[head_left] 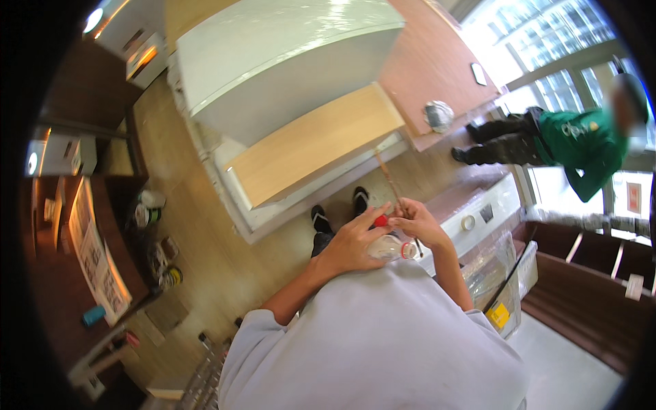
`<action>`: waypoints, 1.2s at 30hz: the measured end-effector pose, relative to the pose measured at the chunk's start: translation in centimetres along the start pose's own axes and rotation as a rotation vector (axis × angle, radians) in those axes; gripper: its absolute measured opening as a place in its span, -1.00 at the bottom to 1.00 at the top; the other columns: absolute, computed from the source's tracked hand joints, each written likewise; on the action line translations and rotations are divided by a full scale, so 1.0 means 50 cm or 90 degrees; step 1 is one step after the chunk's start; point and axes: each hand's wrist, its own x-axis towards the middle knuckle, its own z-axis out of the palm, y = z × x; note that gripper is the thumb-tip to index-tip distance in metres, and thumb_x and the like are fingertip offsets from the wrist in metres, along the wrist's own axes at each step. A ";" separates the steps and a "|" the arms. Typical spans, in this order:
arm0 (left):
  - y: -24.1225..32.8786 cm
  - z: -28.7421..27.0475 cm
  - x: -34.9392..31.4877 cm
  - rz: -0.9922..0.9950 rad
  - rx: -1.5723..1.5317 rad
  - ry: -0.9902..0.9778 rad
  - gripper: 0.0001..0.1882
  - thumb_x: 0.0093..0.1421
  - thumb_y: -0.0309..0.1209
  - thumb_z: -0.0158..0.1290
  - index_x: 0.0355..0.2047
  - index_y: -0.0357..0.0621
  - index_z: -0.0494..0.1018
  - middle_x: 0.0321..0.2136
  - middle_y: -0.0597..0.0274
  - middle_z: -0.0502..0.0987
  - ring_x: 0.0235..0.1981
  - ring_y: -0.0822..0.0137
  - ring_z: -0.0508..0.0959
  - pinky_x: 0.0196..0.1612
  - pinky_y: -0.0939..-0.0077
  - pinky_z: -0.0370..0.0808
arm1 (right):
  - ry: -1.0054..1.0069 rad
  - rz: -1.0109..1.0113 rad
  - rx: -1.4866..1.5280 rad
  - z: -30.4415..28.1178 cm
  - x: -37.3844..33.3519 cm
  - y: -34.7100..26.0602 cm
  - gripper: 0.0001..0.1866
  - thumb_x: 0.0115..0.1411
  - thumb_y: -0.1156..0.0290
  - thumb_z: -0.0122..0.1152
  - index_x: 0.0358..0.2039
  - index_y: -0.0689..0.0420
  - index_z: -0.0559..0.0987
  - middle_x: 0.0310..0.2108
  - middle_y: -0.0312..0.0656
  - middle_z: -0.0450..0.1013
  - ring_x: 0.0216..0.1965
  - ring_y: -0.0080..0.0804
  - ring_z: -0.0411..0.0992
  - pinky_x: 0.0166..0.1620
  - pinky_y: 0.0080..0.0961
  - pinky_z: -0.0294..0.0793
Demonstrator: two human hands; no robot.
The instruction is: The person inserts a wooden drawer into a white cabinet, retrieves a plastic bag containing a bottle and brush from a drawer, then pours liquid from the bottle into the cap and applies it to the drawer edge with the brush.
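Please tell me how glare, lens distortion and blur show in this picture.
Head view: daylight washes out part of the window; head view: bright streaks glare off the pale panel, whose front edge bows; head view: the picture's corners go black; head view: the clear bottle looks slightly soft, its fine detail hard to make out.

That bottle (385, 248) there is clear, red at its neck (404, 251), the cap (380, 221) red too; the thin stick (387, 171) brown, the board (314, 147) tan, the bench (430, 58) pinkish; the co-worker's shirt (574, 140) green with pale print (580, 129), the nearer shirt (369, 335) grey.
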 end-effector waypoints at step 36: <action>0.049 -0.060 -0.017 -0.111 -0.051 0.199 -0.36 -0.07 -0.42 0.55 0.04 -0.07 0.55 0.47 -0.23 0.17 0.46 -0.18 0.28 0.36 0.03 0.43 | -0.099 -0.209 -0.026 0.062 0.107 -0.080 -0.73 0.40 0.52 0.24 0.07 0.34 0.62 -0.12 -0.17 0.67 -0.07 -0.50 0.62 0.07 -0.51 0.59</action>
